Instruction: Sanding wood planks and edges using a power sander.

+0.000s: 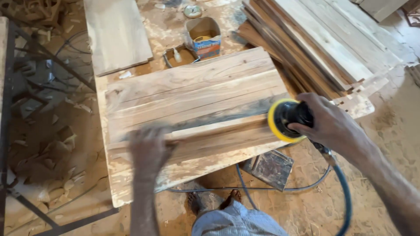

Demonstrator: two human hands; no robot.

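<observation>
Your right hand (334, 124) is wrapped around the body of a round sander with a yellow pad (284, 120), fingers closed over its top. The pad sits at the right edge of the glued-up wooden panel (192, 96), apparently flat on the surface. A blue air hose (343, 192) trails from the tool down past your wrist, clear of the pad.

Your left hand (148, 148) lies palm down on the panel's near-left area, fingers spread flat and holding nothing; it is blurred, and the pressing posture suggests it steadies the panel against the tool. The panel rests on a pale board worktop (116, 183) and overhangs toward you.

Behind the panel stands an open carton (202, 37) with a small tray (179, 56) beside it. A stack of planks (315, 48) lies to the right, well apart from your hands. A dark square block (269, 168) lies on the floor below.
</observation>
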